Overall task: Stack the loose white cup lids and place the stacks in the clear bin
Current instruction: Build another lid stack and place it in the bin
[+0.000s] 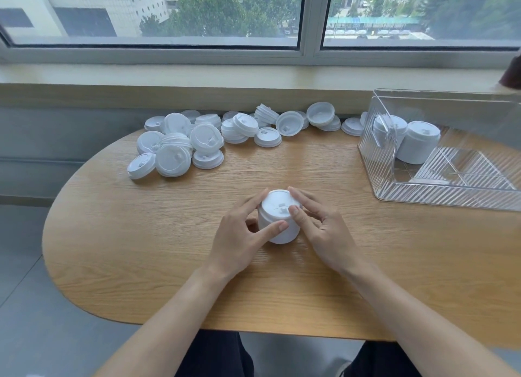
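Left hand [239, 235]: fingers curl round the left side of the stack of lids [279, 217], thumb laid across its front wall; the grip holds the stack.
Stack of lids: upright on the counter [141, 249], near the middle, between both hands, top lid with its small sip tab facing up.
Right hand [324, 232]: fingers bent against the stack's right side, one fingertip on the top lid's edge; this grip holds the same stack.
Loose lids [203, 142]: a white heap along the counter's far edge, left to centre, some face up, some tipped or upside down, well apart from the hands.
Clear bin [423, 196]: far right on the counter, ribbed see-through plastic, straight walls; two white stacks [417, 145] stand upright side by side at its back left.
Counter: pale wood grain, smooth, with a rounded left end.
Room: a cream sill and a grey-framed window [308, 18] behind the counter, with trees and buildings outside; grey floor to the left.
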`<state>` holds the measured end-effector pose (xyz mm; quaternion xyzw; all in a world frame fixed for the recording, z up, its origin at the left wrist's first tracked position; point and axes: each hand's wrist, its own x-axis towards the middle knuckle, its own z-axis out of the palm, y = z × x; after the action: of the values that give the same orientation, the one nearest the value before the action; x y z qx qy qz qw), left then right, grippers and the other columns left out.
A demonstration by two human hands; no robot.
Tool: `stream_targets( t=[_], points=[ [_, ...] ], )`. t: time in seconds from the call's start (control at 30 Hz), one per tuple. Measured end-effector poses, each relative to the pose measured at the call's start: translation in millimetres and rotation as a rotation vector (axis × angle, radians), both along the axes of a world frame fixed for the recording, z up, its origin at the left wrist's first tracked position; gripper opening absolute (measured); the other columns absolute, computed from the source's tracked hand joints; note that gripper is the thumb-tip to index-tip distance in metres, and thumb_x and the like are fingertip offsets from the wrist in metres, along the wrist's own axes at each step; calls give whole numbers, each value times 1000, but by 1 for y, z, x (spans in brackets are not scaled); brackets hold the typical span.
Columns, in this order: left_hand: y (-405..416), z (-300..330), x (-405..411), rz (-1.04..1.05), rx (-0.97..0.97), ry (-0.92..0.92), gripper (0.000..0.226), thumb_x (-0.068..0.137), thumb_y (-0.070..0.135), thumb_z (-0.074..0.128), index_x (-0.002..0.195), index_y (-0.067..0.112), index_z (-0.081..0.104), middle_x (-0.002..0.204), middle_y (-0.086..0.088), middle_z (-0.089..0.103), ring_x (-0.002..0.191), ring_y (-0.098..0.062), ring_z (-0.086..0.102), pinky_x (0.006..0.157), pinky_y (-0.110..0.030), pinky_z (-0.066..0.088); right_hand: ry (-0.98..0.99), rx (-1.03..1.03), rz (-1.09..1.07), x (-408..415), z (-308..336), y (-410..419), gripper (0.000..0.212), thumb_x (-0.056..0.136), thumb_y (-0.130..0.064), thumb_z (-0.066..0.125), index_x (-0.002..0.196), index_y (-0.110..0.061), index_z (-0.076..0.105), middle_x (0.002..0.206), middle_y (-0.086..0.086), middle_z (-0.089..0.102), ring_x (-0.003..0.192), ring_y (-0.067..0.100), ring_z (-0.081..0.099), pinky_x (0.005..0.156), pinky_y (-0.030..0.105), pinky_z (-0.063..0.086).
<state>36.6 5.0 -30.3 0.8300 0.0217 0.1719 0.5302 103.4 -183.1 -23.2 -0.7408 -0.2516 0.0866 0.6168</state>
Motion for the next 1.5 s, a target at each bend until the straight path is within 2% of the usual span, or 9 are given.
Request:
stream_targets(
  t=[0.13,0.27,0.4,0.63,0.8,1.1,1.27,1.37,1.5],
  points=[
    [-4,-5,-1,6,-3,-22,74,82,64,77,147,37,55,139,28,57,134,2,53,100,-29,55,11,11,-6,-2,-3,0,46,103,-26,62,148,-18,57,152,-16,51,131,-14,51,102,12,46],
    [-7,-9,-3,8,5,-34,72,87,63,73,150,34,52,141,29,55,135,0,52,104,-29,53,7,45,-39,-7,-4,3,44,103,-29,61,146,-21,59,152,-17,53,139,-2,50,112,22,44],
    [-7,-7,-6,11,-34,-35,67,91,60,69,150,34,52,141,26,57,133,0,55,103,-28,53,32,90,-73,-10,-8,8,37,106,-29,57,143,-25,62,147,-21,58,140,-7,46,115,16,38],
    [-7,1,-5,14,-245,0,37,94,53,61,129,39,66,123,21,72,114,0,68,93,-14,50,150,207,-158,-9,-5,15,27,100,-20,69,126,-25,75,128,-15,72,122,-5,63,94,8,47],
    [-5,1,0,-3,-315,1,33,90,47,68,122,36,71,116,10,76,110,-12,71,97,-27,54,275,234,-195,-7,3,20,27,89,-24,82,116,-26,75,104,-11,80,98,2,74,77,12,53],
    [-5,2,4,22,-414,30,36,83,38,76,117,29,73,108,3,78,103,-14,73,88,-22,56,284,237,-183,-5,6,21,35,84,-15,86,115,-18,71,107,-3,79,102,12,75,82,20,56],
    [-6,1,4,35,-397,32,35,86,33,74,120,26,72,111,3,78,107,-18,72,94,-30,57,279,251,-187,-7,4,22,36,85,-18,86,118,-19,71,110,-3,79,106,12,74,87,22,57],
    [-4,0,2,22,-381,29,36,89,38,74,123,27,71,115,5,77,111,-16,71,98,-33,55,257,233,-174,-8,3,20,39,87,-24,84,122,-25,70,114,-8,78,108,8,73,88,21,56],
    [2,-1,3,8,-373,39,45,87,54,67,127,32,68,120,12,75,119,-6,67,98,-20,50,263,253,-187,-7,-4,20,48,88,-40,78,132,-27,65,122,-12,75,117,4,68,100,23,52]
  ],
)
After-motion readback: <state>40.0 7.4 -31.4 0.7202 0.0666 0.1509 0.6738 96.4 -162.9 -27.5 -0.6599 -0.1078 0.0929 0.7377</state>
